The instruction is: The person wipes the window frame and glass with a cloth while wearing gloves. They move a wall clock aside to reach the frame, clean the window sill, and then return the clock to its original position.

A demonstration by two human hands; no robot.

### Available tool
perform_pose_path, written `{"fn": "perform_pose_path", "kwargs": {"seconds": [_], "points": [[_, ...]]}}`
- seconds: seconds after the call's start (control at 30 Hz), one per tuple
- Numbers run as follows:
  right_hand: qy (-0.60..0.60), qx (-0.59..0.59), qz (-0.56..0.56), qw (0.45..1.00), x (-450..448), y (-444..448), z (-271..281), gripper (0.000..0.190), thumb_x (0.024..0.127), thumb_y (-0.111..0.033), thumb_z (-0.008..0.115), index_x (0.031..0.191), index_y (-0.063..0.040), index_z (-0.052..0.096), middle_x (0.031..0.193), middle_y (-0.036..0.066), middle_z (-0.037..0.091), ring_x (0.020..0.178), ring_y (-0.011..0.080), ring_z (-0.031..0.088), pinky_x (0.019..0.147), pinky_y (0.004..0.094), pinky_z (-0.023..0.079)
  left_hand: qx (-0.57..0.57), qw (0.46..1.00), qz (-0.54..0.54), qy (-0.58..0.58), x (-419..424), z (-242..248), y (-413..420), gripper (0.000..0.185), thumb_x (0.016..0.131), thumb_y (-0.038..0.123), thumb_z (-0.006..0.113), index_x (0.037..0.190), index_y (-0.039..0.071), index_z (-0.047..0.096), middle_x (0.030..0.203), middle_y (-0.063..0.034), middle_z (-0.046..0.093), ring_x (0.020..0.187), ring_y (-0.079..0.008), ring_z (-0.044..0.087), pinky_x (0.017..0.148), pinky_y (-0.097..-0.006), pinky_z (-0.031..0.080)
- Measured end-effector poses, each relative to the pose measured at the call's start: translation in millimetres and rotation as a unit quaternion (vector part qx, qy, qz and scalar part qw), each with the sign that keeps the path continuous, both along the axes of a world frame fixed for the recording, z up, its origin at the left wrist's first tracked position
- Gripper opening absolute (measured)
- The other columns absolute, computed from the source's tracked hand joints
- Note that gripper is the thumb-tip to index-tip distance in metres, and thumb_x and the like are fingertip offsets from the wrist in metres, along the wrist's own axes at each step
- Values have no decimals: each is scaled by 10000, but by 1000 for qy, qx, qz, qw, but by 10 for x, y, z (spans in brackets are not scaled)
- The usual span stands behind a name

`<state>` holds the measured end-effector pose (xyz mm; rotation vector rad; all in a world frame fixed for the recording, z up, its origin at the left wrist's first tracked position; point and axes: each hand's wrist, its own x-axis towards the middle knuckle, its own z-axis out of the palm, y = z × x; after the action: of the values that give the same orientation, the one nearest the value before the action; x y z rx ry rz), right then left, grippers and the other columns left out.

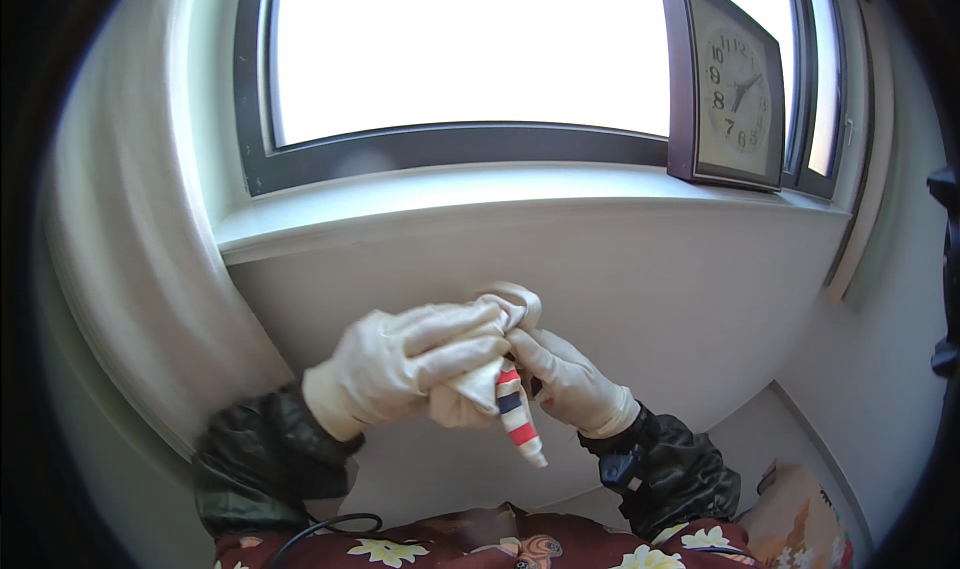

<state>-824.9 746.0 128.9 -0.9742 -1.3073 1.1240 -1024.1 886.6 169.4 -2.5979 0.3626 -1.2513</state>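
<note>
A cream cloth with red and dark stripes [517,419] is bunched between my two hands, in front of the wall below the window. Its narrow striped end hangs down, and a cream fold loops up above the fingers. My left hand [409,359], in an off-white glove, grips the bunched part from the left, with some cloth showing under the fingers. From the right, my right hand [574,381], gloved alike, pinches the cloth just above the striped end. The two hands' fingertips nearly meet. Folds and fingers hide much of the cloth.
A square wall clock [731,96] stands on the white windowsill [450,194], at the right of the bright window. A pale curtain [142,216] hangs at the left. Patterned fabric [795,516] lies low on the right. A black cable [330,524] loops by my left sleeve.
</note>
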Motion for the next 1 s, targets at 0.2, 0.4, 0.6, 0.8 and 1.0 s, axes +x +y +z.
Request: {"fn": "perform_pose_path", "kwargs": {"seconds": [0.2, 0.4, 0.6, 0.8, 1.0], "points": [[-37, -8, 113, 993, 920, -1141, -292, 558, 1038, -302, 547, 1520, -65, 394, 1248, 152, 682, 1012, 174, 665, 812, 277, 524, 150, 960, 223, -75, -292, 1185, -245, 387, 827, 109, 717, 1196, 35, 626, 1156, -124, 686, 931, -263, 715, 681, -307, 584], [16, -148, -130, 980, 1736, -2010, -1170, 492, 1006, -203, 569, 1443, 7, 483, 1186, 195, 696, 948, 187, 692, 782, 275, 542, -215, 914, 335, -84, 3, 1657, -75, 444, 878, -59, 548, 1323, -69, 544, 965, -156, 710, 916, -225, 714, 817, -344, 582], [112, -92, -161, 976, 2149, -2339, -1594, 471, 1005, -188, 588, 1415, 25, 499, 1135, 247, 700, 919, 216, 709, 726, 268, 559, -400, 889, -41, 220, 1124, 1476, -108, 401, 1105, 239, 283, 1086, -1, 604, 776, -45, 567, 718, -138, 534, 809, -298, 501], [144, -85, -156, 974, 2279, -2410, -1890, 474, 1000, -197, 608, 1407, 23, 502, 1141, 256, 698, 933, 223, 714, 730, 275, 566, -283, 885, 63, 365, 2260, 1709, -710, 383, 1060, 163, 397, 1337, -58, 542, 957, -40, 617, 829, -112, 552, 821, -226, 491], [141, -75, -143, 977, 2314, -2461, -2010, 471, 1004, -174, 592, 1416, 30, 492, 1132, 260, 697, 935, 229, 715, 732, 281, 570, -228, 904, 145, 332, 2768, 1762, -1124, 342, 1007, 165, 509, 1236, -54, 636, 1021, -86, 676, 896, -111, 602, 820, -207, 500]]}}
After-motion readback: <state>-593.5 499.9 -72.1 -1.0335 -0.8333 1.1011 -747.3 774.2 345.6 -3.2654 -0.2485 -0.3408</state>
